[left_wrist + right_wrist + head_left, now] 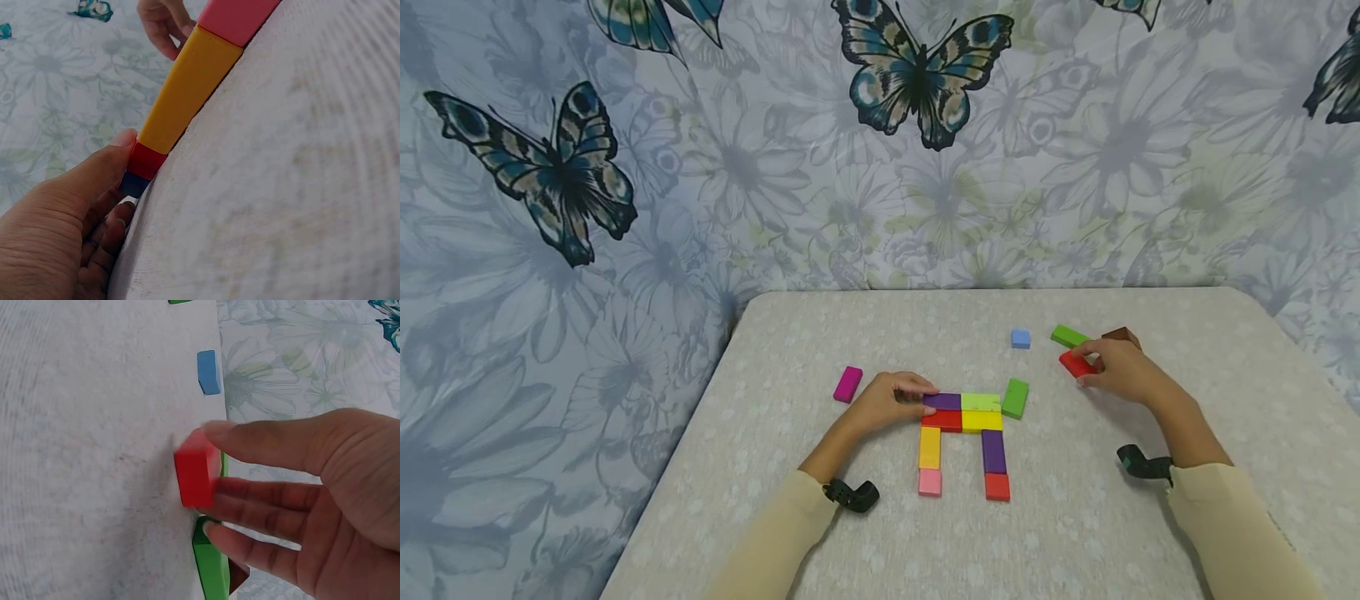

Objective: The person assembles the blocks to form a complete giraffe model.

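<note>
Flat coloured blocks form a joined shape. Its top holds a purple block (943,402), a light green block (981,402), a red block (942,422) and a yellow block (981,422). One leg has an orange block (929,448) and a pink block (929,482); the other has a purple block (993,452) and a red block (997,487). My left hand (891,402) pinches the shape's upper left corner, index finger behind the purple block, thumb near its seam with the red one. Away to the right, my right hand (1123,368) holds another red block (197,472) between thumb and fingers.
Close by the right hand lie a green block (1069,336) and a brown block (1122,335). A blue block (1020,338) sits farther back, another green block (1015,398) right of the shape, and a magenta block (847,384) left of it. A patterned wall (775,217) stands behind the table.
</note>
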`<state>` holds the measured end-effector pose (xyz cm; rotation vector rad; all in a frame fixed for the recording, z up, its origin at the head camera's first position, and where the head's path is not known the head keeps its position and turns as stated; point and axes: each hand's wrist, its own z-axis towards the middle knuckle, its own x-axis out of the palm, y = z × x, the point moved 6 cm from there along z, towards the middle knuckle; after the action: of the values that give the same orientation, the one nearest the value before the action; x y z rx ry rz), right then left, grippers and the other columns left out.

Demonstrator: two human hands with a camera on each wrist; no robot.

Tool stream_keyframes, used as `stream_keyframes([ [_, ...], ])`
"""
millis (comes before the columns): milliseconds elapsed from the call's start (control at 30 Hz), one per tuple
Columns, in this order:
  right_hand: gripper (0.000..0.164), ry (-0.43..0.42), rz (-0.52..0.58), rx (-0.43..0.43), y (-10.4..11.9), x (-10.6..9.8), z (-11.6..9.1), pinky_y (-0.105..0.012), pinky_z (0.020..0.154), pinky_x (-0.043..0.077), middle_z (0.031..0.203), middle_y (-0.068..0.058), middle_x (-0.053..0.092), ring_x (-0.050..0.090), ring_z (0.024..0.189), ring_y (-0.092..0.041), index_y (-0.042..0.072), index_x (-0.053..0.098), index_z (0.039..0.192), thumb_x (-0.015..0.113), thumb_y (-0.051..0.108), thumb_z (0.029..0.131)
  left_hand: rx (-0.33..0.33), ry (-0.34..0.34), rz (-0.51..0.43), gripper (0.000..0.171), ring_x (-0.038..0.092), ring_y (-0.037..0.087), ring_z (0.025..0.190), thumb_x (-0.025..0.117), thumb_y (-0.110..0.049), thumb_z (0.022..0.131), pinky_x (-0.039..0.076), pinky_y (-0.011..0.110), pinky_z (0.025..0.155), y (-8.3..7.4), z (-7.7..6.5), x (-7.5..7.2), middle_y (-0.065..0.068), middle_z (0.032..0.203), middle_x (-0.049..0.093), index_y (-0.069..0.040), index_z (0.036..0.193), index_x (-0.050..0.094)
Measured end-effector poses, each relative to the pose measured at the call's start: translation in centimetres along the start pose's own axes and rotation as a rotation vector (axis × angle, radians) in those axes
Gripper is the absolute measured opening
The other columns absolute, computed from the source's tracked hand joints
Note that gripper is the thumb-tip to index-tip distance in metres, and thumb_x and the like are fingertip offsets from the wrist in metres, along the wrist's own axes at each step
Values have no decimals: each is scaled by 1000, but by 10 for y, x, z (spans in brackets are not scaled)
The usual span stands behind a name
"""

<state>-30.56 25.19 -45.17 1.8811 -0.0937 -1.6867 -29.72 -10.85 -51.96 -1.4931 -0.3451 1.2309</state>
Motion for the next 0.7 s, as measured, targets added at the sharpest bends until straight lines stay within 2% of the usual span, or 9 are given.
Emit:
stream_keyframes([
  [133,56,48,48,-23,3,3,-1,-40,72,54,106,-19,69,64,92,-29,-7,61,132,82,2,81,-7,4,-2,33,64,10,106,84,-23,86,52,30,89,-2,0,-1,-9,114,72,-21,118,79],
  [233,56,61,54,-32,3,5,0,-37,70,54,105,-18,69,64,91,-28,-6,61,133,81,-1,81,-13,8,-5,33,63,10,106,84,-23,86,52,30,89,-2,0,-1,-9,114,72,-20,118,79],
  [500,48,-8,44,-72,8,6,2,-33,67,52,98,-16,71,65,87,-27,-8,65,126,82,6,83,-17,10,6,33,63,10,104,83,-25,86,52,30,88,-2,0,-2,-10,114,72,-21,119,78],
  [700,48,-57,75,-114,17,9,3,-35,67,56,105,-20,71,69,91,-32,-7,65,127,82,10,85,-16,18,-16,34,63,10,104,84,-24,86,52,31,89,-2,-1,-1,-9,114,72,-20,119,78],
])
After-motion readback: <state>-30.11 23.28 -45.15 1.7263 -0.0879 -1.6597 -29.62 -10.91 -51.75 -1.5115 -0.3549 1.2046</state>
